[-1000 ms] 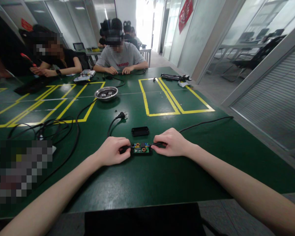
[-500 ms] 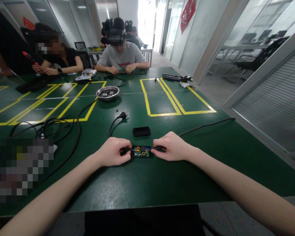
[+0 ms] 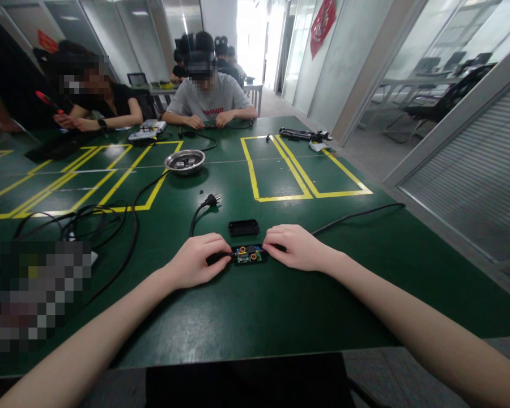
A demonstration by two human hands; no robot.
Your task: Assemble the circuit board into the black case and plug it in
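Observation:
A small black plastic case holds a green circuit board (image 3: 249,257) with copper-wound coils and lies on the green table between my hands. My left hand (image 3: 198,259) is closed around the black power cable at the case's left end. At the right end, my right hand (image 3: 295,247) pinches the cable where it meets the case; the fingertips partly hide that spot. Just beyond the case rests a separate black case half (image 3: 243,228), its hollow side up. A plug (image 3: 211,200) on a black cable lies past my left hand.
A metal bowl (image 3: 167,165) with small metal parts stands farther off. Coiled black cables (image 3: 106,212) lie at left. Yellow tape (image 3: 283,198) marks rectangles on the table. A folded black tripod-like object (image 3: 301,135) lies at the far right. Across the table sit other people.
The case has shifted slightly right and away from me. My right hand's fingers have moved in closer to its right end, and my left hand has moved slightly right with the cable.

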